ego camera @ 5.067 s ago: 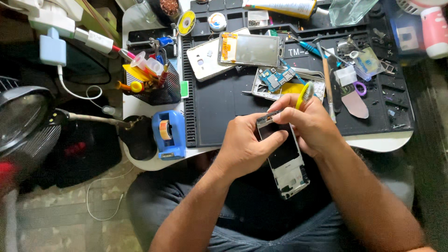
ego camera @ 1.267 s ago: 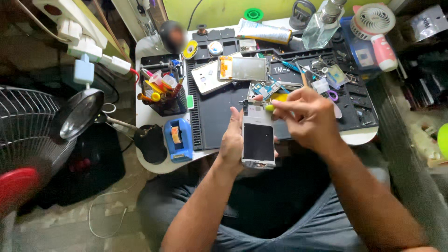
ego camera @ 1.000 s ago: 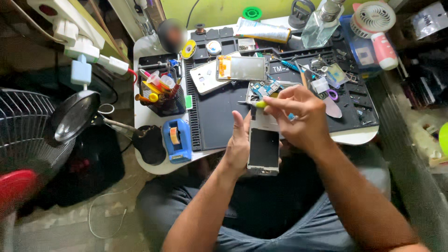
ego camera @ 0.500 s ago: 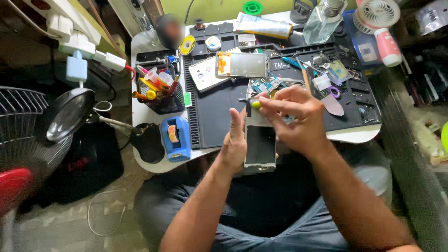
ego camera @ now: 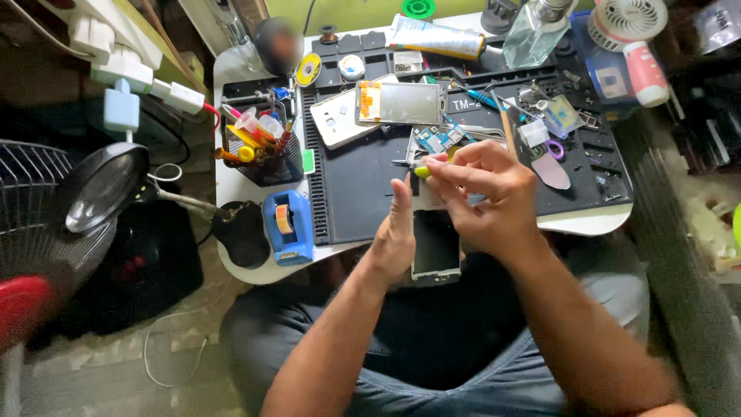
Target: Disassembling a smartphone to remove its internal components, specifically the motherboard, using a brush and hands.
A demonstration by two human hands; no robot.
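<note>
Item: phone body (ego camera: 436, 245), pale frame with dark glass, held over your lap just off the near edge of the worktop (ego camera: 255, 274). Its upper end is hidden behind your right hand (ego camera: 485, 202); only the lower part shows. Long axis runs away from you toward the far edge, bottom end pointing at your body.

Left hand (ego camera: 395, 235): flat along the phone's left side, fingers straight, supporting it; how firmly it closes on the frame is hard to make out.

Right hand: narrow pinch on a small tool with a yellow-green handle (ego camera: 422, 171); the tool's tip is too small to tell.

Surface: white worktop carrying a black ridged repair mat (ego camera: 363, 177). On the mat, toward the far edge: a detached screen panel (ego camera: 400, 103) and a white back cover (ego camera: 338, 120). At the near left corner: a blue tape dispenser (ego camera: 288, 224). Left edge: a black tray of pens (ego camera: 258, 150).

Room: a fan (ego camera: 35, 232) at left, partly cut off by the frame.
</note>
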